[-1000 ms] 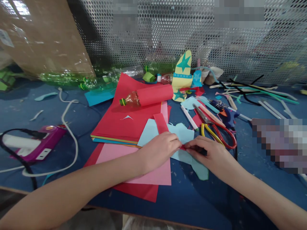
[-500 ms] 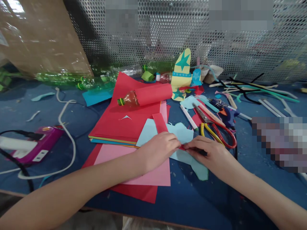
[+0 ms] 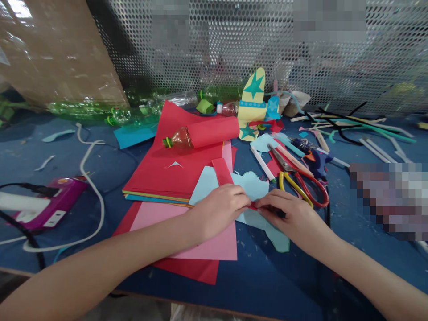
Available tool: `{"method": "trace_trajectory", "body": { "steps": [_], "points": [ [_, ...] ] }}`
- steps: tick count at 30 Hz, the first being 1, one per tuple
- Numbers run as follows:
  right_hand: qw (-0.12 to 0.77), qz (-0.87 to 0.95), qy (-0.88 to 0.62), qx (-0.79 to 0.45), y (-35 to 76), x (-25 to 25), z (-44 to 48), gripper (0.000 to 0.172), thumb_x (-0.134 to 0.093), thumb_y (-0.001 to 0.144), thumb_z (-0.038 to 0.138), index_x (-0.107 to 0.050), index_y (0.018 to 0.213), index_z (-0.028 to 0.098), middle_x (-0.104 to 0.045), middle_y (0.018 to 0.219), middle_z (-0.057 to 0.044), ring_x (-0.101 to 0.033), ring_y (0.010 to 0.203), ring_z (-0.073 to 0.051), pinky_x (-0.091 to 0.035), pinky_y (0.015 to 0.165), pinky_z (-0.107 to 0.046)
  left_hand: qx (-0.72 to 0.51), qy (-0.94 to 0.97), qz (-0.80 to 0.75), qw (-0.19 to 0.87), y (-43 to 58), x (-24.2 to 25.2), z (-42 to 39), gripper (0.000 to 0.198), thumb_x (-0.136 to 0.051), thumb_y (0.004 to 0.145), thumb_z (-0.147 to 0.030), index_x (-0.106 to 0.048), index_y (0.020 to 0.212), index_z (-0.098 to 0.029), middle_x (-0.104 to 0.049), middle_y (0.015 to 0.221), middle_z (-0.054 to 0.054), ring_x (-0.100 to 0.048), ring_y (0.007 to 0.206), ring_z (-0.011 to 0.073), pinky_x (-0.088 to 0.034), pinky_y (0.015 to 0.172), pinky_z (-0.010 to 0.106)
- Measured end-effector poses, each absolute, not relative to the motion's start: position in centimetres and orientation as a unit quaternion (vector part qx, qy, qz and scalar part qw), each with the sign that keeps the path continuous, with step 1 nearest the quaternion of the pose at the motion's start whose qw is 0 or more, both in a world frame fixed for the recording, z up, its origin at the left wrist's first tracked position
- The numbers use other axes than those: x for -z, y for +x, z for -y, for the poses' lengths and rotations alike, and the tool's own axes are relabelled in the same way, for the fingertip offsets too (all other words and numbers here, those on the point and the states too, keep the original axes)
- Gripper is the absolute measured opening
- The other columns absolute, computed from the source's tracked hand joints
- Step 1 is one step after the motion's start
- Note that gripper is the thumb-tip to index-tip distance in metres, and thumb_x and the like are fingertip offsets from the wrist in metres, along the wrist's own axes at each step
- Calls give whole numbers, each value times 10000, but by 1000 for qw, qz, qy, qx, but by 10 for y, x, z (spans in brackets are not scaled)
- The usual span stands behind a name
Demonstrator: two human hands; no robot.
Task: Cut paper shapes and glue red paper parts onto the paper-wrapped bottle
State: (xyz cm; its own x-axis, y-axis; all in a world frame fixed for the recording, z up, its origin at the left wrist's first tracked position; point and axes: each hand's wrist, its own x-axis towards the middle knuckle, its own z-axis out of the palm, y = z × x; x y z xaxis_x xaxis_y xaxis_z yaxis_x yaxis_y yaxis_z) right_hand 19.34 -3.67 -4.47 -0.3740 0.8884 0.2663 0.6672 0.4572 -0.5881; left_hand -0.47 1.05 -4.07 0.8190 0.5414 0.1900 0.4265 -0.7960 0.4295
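A red paper strip [image 3: 222, 171] lies across light blue paper [image 3: 252, 183]; its far end shows beyond my left hand. My left hand [image 3: 222, 207] rests over the strip with fingers curled down on it. Close by on the right, my right hand [image 3: 289, 209] pinches the strip's near end between thumb and fingers. Only a little red shows between the fingertips of both hands. Underneath my left forearm is a pink sheet [image 3: 207, 240]. Scissors [image 3: 301, 178] with red and yellow handles lie just beyond my right hand, beside a white marker [image 3: 263, 164].
A bottle [image 3: 182, 137] wrapped in red paper lies on a stack of coloured sheets [image 3: 154, 178]. Behind stand a yellow paper rocket shape [image 3: 253, 104] and several plastic bottles. A blue glue gun [image 3: 317, 160] lies right. A purple power strip [image 3: 53, 203] with cables sits left.
Both hands hold nearly the same pose on the red paper strip. The whole view has shifted very slightly; nothing was let go or picked up.
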Motion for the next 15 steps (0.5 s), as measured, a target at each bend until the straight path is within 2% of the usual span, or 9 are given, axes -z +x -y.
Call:
{"method": "trace_trajectory", "body": {
  "steps": [3, 8, 15],
  "points": [
    [278, 802, -491, -196, 192, 44, 38, 118, -590, 822, 84, -627, 826, 196, -650, 781, -27, -636, 650, -143, -523, 589, -242, -153, 934, -261, 188, -4, 42, -10, 126, -542, 902, -122, -657, 851, -125, -662, 889, 57, -605, 829, 176, -468, 758, 278],
    [294, 805, -482, -183, 191, 47, 38, 119, -565, 854, 112, -607, 797, 207, -662, 783, -32, -656, 713, -166, -532, 643, -269, -149, 936, -260, 184, -3, 43, -9, 131, -548, 895, -103, -659, 828, -123, -653, 864, 54, -592, 822, 175, -459, 766, 282],
    [291, 798, -497, -176, 188, 48, 39, 118, -533, 874, 136, -597, 806, 207, -637, 755, -29, -639, 668, -163, -529, 594, -268, -142, 942, -252, 171, -4, 44, -11, 163, -511, 919, -114, -646, 829, -135, -645, 873, 52, -575, 838, 181, -445, 762, 290]
  ]
}}
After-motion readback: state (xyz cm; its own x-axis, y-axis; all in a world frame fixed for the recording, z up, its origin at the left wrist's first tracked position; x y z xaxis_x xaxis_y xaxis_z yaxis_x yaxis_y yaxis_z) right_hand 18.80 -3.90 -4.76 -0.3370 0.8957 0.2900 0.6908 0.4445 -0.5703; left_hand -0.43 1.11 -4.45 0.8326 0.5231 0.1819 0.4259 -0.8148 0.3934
